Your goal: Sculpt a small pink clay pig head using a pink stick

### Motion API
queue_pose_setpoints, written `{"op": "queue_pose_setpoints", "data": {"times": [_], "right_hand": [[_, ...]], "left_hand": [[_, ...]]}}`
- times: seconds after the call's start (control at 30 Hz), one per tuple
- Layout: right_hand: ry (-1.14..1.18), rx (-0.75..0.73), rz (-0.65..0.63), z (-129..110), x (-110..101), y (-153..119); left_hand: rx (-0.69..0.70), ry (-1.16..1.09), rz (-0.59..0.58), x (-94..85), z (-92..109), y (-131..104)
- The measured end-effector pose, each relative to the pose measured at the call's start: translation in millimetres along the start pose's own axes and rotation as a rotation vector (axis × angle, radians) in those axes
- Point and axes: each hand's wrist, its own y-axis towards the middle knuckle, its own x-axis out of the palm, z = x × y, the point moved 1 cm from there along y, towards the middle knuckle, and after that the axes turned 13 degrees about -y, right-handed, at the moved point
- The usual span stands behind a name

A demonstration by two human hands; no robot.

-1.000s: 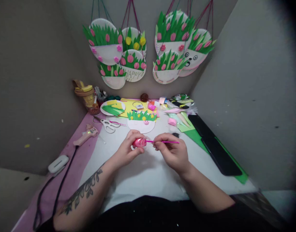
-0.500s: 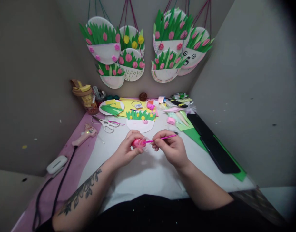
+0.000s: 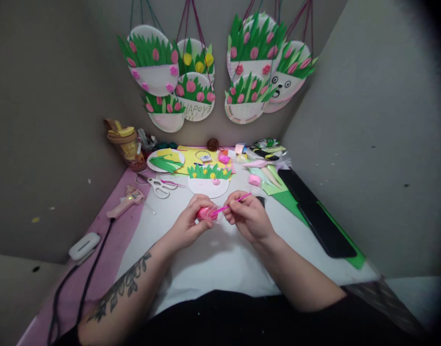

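My left hand [image 3: 192,221] is closed around a bright pink lump [image 3: 205,214] with clear wrapping about it. Between the fingertips of my right hand [image 3: 247,216] is a thin pink stick [image 3: 238,200], slanting down to the left, its lower end at the pink lump. Both hands are above the white table cover [image 3: 220,264]. Just beyond them lies a white plate piece [image 3: 208,188] with green paper grass, yellow flowers and a small pink piece on it. A light pink lump [image 3: 254,179] rests to its right.
White scissors [image 3: 159,187], a glue gun [image 3: 125,203] and a white case [image 3: 84,246] lie at left. A cup [image 3: 125,144] stands at the back left. Dark flat panels [image 3: 319,223] lie on green sheets at right. Decorated plates [image 3: 202,98] hang on the back wall.
My right hand has moved slightly left, and the pink stick is now tilted more steeply. My left hand still holds the pink lump in about the same place.
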Motion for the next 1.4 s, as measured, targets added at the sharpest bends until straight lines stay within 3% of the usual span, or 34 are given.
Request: {"op": "queue_pose_setpoints", "data": {"times": [0.23,0.47,1.1,1.23,1.4], "right_hand": [[0.09,0.106,-0.038,1,1,2],[0.015,0.011,-0.01,-2,-3,0],[0.114,0.048,-0.009,-7,-9,0],[0.148,0.058,0.04,-6,-19,7],[0.135,-0.013,0.273,8,-19,19]], "left_hand": [[-0.007,0.001,0.013,0.0,-3,-1],[-0.009,-0.003,0.01,0.5,-2,-1],[-0.139,0.02,0.028,2.4,-1,0],[-0.325,-0.01,0.136,1.1,-4,1],[-0.42,-0.322,0.402,3.8,-11,0]]}}
